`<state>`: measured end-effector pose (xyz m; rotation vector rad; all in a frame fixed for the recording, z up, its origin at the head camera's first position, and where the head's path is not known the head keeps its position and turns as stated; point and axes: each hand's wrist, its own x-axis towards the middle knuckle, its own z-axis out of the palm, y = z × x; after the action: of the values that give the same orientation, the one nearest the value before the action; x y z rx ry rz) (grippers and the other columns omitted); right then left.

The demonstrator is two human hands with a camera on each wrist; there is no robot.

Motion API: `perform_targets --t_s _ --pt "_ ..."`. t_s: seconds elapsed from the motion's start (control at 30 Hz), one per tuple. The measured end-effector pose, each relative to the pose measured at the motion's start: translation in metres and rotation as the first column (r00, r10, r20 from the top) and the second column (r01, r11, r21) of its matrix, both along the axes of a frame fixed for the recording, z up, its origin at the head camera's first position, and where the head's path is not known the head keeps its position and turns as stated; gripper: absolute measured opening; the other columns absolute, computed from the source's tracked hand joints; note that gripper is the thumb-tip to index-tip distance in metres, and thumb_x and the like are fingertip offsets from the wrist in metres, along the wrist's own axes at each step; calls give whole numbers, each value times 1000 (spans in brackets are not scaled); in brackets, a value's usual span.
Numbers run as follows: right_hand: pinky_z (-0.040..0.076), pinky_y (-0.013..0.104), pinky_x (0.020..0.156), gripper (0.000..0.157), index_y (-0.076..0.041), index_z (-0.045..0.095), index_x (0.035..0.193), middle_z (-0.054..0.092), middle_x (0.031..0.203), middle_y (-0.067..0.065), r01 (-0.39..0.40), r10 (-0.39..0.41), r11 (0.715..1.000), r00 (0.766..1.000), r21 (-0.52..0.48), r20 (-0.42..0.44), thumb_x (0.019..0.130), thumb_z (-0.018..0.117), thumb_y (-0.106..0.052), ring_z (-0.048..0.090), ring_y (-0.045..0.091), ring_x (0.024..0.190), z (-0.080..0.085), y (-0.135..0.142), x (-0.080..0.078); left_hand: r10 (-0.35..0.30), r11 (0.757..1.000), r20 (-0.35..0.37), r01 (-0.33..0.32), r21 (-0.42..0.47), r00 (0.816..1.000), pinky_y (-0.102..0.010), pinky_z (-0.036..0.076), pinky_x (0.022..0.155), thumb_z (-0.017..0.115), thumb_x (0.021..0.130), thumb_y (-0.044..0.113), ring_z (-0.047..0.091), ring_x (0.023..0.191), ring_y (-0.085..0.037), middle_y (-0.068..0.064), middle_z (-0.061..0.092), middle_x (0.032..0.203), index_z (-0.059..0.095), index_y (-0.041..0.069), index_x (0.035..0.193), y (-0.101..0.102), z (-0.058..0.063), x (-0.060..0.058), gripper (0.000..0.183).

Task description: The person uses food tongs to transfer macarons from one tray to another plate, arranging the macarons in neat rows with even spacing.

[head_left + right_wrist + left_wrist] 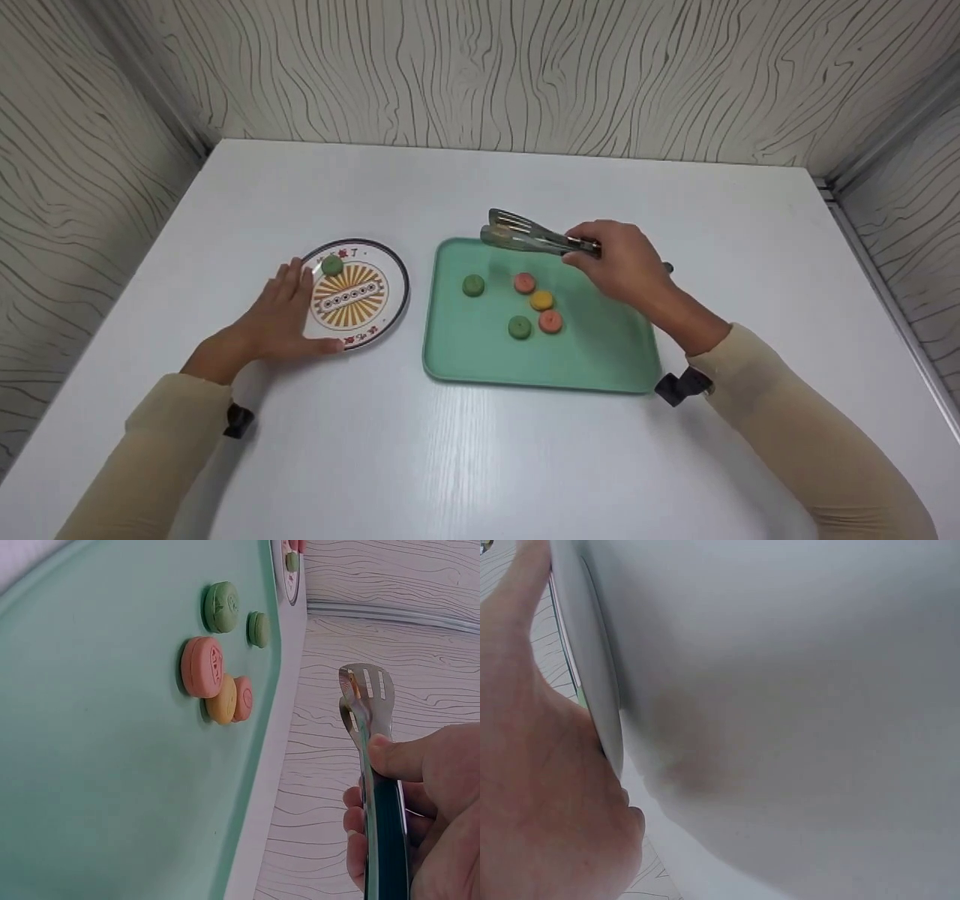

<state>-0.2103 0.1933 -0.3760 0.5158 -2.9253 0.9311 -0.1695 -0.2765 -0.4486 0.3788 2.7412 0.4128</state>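
My left hand [281, 319] rests against the left rim of a round patterned plate [395, 289], its fingers straight and the thumb spread along the near rim. One green macaron [332, 265] lies near the plate's far left edge. Above the far part of a green tray [472, 356], my right hand [622, 259] grips metal tongs [525, 234]. The tongs' tips point left, slightly parted, with nothing between them. On the tray are two green macarons [222, 607], two pink macarons [201, 667] and a yellow macaron [221, 701]; the yellow one is between the pink ones.
Plate and tray stand side by side on a white table [337, 450], with a narrow gap between them. Wood-grain patterned panels [480, 75] enclose the table at the back and sides.
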Motion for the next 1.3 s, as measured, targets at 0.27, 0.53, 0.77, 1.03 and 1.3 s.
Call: perform_targets --t_s 0.27,0.53,0.77,1.03,1.3 --pt "56 47 88 30 0 71 122 72 116 17 -42 42 999 999 -29 -19 96 73 -15 70 30 102 2 -16 -3 2 1000 -9 -2 -11 1000 -63 4 121 66 81 74 -10 151 -51 -35 -11 163 1 -15 156 1 1 1 133" --pt "55 46 91 31 -2 71 124 71 120 16 -65 64 998 998 -28 -8 97 72 -17 68 29 107 3 -32 -7 6 1000 1 -6 -20 1000 -63 4 121 66 81 74 -11 151 -51 -35 -12 163 0 -15 156 2 1 1 134" --pt "55 44 89 29 -4 73 122 72 117 12 -65 65 997 998 -28 1 97 72 -19 69 26 103 5 -47 -8 7 1000 5 -7 -23 1000 -63 3 121 65 81 75 -12 151 -51 -35 -12 163 -1 -14 156 1 1 1 134" --pt "55 43 91 30 -6 72 123 72 119 10 -67 67 998 997 -16 28 97 72 -21 69 24 106 5 -62 -11 3 1000 -1 -3 -24 1000 -63 4 121 65 82 75 -11 151 -52 -36 -12 163 0 -15 156 1 1 1 133" --pt "54 42 91 33 -7 71 127 70 125 8 -65 66 998 997 -24 49 98 72 -22 67 23 106 7 -73 -11 -5 1000 -3 5 -9 1000 -64 3 121 65 84 72 -11 151 -52 -37 -11 162 0 -16 155 2 3 2 131"
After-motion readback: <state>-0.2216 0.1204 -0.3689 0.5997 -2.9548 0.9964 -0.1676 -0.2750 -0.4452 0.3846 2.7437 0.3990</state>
